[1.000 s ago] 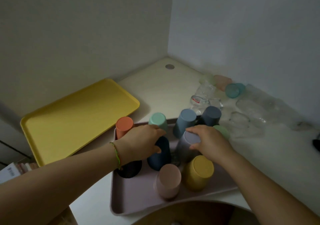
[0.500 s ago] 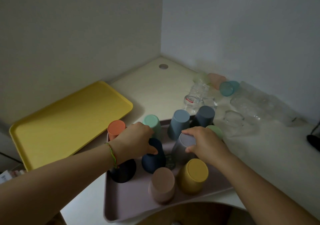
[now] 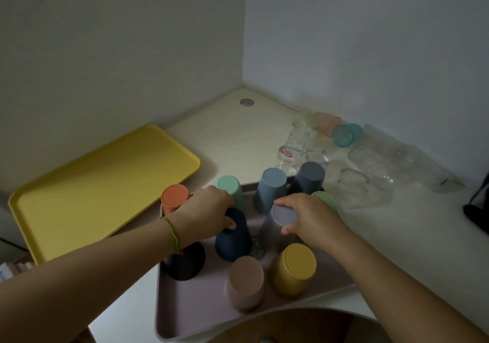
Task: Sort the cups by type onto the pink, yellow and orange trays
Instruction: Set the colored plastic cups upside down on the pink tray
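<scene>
A pink tray (image 3: pixel 195 308) in front of me carries several upside-down opaque cups. My left hand (image 3: pixel 209 214) grips the top of a navy cup (image 3: pixel 232 239). My right hand (image 3: pixel 308 215) grips a grey cup (image 3: pixel 275 226) beside it. Around them stand orange (image 3: pixel 174 197), mint (image 3: pixel 229 185), blue (image 3: pixel 271 189), slate (image 3: pixel 309 177), green (image 3: pixel 326 199), black (image 3: pixel 185 262), pink (image 3: pixel 244 282) and mustard (image 3: pixel 293 268) cups. The yellow tray (image 3: pixel 92 184) lies at the left with nothing on it. The rim of an orange tray (image 3: pixel 304 321) shows at the bottom edge.
Clear glass cups (image 3: pixel 370 162) and tinted translucent cups, one teal (image 3: pixel 345 135), lie along the right wall on the white table (image 3: pixel 238 136). A dark object (image 3: pixel 476 210) sits at the far right edge. Walls close in behind and right.
Both hands stay on the navy and grey cups; the left hand has slid a little lower over the navy cup. The view has shifted slightly.
</scene>
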